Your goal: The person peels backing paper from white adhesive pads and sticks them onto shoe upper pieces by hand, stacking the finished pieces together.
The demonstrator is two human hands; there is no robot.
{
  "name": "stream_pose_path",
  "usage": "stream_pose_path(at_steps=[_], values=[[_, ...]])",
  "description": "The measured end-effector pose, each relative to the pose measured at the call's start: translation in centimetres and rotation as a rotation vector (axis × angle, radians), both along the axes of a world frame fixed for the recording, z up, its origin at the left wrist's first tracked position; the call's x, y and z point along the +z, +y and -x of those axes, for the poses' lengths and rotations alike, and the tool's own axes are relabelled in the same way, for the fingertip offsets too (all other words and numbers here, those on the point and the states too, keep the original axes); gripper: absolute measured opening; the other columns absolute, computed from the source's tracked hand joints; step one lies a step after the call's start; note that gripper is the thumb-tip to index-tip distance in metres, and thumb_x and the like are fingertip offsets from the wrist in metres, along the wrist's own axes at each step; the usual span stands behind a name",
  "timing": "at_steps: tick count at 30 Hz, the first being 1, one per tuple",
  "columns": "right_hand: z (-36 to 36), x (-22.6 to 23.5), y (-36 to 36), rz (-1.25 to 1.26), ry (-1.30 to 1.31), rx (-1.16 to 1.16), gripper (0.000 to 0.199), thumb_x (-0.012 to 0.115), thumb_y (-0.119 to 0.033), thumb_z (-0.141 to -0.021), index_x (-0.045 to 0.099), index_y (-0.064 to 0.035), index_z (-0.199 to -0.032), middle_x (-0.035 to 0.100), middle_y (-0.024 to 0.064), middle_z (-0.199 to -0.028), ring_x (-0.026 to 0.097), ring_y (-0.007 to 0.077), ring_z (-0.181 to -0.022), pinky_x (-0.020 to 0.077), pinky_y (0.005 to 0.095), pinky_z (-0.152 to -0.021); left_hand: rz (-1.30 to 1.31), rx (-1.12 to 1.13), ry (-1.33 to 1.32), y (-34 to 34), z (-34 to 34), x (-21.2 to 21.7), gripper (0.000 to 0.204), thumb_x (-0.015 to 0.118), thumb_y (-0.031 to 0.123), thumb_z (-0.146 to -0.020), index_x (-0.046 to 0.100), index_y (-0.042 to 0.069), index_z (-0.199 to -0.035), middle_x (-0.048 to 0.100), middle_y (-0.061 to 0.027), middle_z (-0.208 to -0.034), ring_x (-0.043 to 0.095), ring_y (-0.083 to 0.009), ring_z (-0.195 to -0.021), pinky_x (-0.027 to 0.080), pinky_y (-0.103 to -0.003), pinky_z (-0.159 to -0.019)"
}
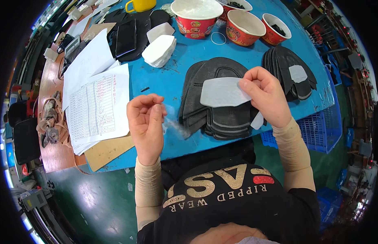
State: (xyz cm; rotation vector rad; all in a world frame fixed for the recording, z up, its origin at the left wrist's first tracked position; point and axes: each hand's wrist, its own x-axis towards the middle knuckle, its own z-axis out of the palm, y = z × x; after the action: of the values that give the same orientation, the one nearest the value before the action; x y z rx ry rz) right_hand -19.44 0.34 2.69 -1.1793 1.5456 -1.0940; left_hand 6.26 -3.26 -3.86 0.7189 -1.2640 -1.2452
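left hand grip: my left hand [146,120] pinches a thin clear film strip [172,124], just peeled I'd guess
right hand grip: right hand [265,95] pinches the grey patch [222,92], held over the dark fabric stack [215,101]
risk: I reckon the patch lands crooked if it droops
farther: tabletop [180,61], white patch pile [159,49], red bowls [243,26]
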Motion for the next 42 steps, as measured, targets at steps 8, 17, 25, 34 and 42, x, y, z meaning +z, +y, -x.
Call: stream_pose_path(at_steps=[8,17,25,34,42], values=[[0.0,-2.6,0.2,0.053,0.245,-0.061,0.015,0.061,-0.013,-0.087,0.054,0.0007,-0.089,0.062,0.0042,-0.070,0.054,0.0067,-0.062,0.0440,0.0231,-0.057,0.666,0.000,-0.745,0.4,2.3,4.1,0.034,0.053,-0.012,-0.065,0.064,0.000,-0.094,0.062,-0.0120,-0.096,0.056,-0.0214,-0.073,0.046,-0.028,-0.064],[0.8,-2.8,1.3,0.519,0.869,-0.148,0.021,0.065,-0.009,-0.078,0.061,-0.0061,-0.099,0.065,0.0088,-0.095,0.063,0.0228,-0.062,0.0501,0.0291,-0.057,0.990,-0.079,-1.289,-0.3,7.4,3.6,0.038,0.057,0.007,-0.071,0.061,0.004,-0.108,0.061,-0.0078,-0.115,0.054,-0.0146,-0.065,0.045,-0.028,-0.057],[0.4,-3.5,4.7,0.388,1.226,0.190,0.045,0.055,-0.007,-0.074,0.058,-0.0071,-0.119,0.059,0.0063,-0.120,0.059,0.0148,-0.050,0.0487,0.0267,-0.048,0.946,0.029,-1.422,0.4,7.1,2.5,0.037,0.057,0.009,-0.071,0.062,0.001,-0.107,0.062,-0.0104,-0.115,0.050,-0.0112,-0.057,0.042,-0.024,-0.048],[0.2,-3.7,5.1,0.507,1.104,0.289,0.042,0.056,-0.008,-0.074,0.060,-0.0103,-0.115,0.059,0.0055,-0.119,0.060,0.0152,-0.053,0.0487,0.0262,-0.050,0.966,0.015,-1.444,1.3,6.0,2.7,0.048,0.058,0.008,-0.070,0.061,0.012,-0.119,0.058,-0.0083,-0.123,0.047,-0.0103,-0.055,0.042,-0.022,-0.045],[0.1,-2.5,2.1,0.462,1.195,0.175,0.035,0.055,-0.009,-0.076,0.059,-0.0083,-0.111,0.060,0.0038,-0.115,0.063,0.0180,-0.058,0.0495,0.0290,-0.050,0.929,-0.028,-1.407,0.8,5.0,2.1,0.052,0.057,0.006,-0.070,0.059,0.016,-0.121,0.057,-0.0079,-0.124,0.050,-0.0116,-0.058,0.044,-0.023,-0.047]])
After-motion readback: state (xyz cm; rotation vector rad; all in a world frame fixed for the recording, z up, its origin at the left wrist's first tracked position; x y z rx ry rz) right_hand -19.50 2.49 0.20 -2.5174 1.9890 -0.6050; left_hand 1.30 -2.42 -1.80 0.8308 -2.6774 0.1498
